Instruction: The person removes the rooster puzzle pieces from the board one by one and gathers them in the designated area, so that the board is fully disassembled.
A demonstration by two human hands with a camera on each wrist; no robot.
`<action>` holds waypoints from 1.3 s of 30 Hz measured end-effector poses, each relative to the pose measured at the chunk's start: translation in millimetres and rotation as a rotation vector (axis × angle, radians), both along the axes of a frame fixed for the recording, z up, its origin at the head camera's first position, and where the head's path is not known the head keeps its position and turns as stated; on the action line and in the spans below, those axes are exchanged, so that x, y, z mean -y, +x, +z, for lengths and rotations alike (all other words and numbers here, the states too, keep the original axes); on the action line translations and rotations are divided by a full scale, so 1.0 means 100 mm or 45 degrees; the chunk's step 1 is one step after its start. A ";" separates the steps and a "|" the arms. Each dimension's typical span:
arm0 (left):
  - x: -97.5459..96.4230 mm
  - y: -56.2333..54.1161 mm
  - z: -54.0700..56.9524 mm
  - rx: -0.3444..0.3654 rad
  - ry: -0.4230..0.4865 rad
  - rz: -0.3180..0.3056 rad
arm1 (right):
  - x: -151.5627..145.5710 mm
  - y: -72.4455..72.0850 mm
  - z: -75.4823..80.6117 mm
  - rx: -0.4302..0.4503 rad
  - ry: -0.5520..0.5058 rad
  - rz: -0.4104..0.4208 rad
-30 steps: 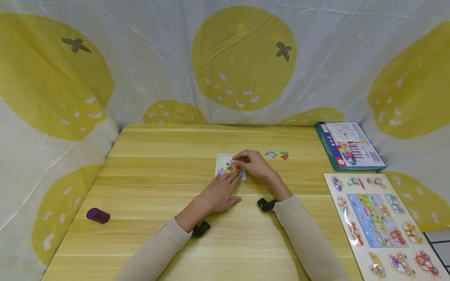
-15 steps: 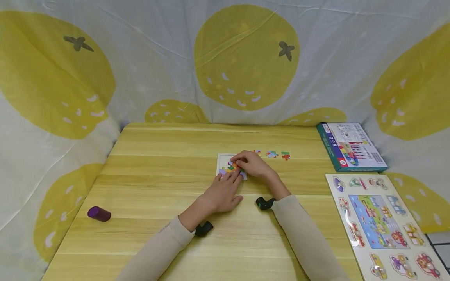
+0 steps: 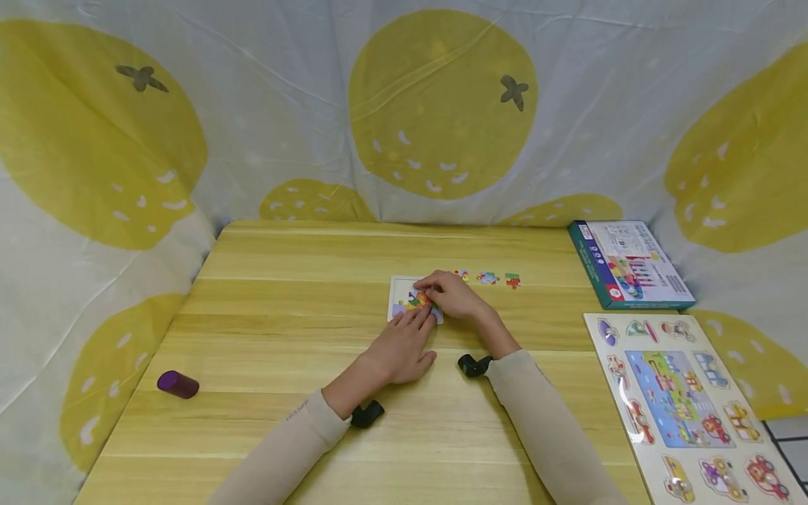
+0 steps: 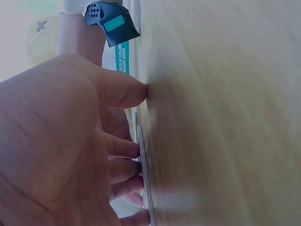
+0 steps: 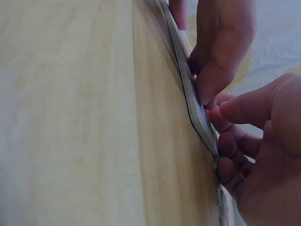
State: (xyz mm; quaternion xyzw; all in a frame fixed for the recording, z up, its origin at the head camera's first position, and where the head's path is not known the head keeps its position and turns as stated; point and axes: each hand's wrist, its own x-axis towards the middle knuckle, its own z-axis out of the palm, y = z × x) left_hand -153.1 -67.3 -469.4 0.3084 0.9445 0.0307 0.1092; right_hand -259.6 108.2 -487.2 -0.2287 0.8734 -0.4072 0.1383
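Observation:
A small white-framed jigsaw puzzle board lies on the table, its lower part filled with colourful pieces. My left hand lies palm down with fingers extended, fingertips pressing the board's near edge; in the left wrist view its thumb touches the table. Over the board's right side, my right hand has curled fingers and pinches a reddish-orange puzzle piece against the picture. Fingers mostly hide this piece in the right wrist view, where both hands' fingertips meet at the board's edge.
Several loose puzzle pieces lie in a row behind the right hand. On the right are a boxed set and a large wooden peg puzzle. A purple cylinder lies at the left. A lemon-print cloth hangs behind the table.
The view shifted slightly. Both hands stay at the puzzle board; the right fingers have moved only a little over the piece.

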 end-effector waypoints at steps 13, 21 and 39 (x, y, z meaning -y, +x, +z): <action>0.02 0.01 0.01 -0.014 -0.049 -0.021 | 0.03 0.00 -0.01 0.025 -0.016 -0.019; 0.03 0.00 0.00 -0.022 -0.037 -0.038 | 0.03 -0.01 0.00 0.033 -0.106 -0.056; 0.02 -0.01 -0.02 -0.030 -0.040 -0.036 | 0.02 -0.03 0.02 0.028 -0.125 -0.056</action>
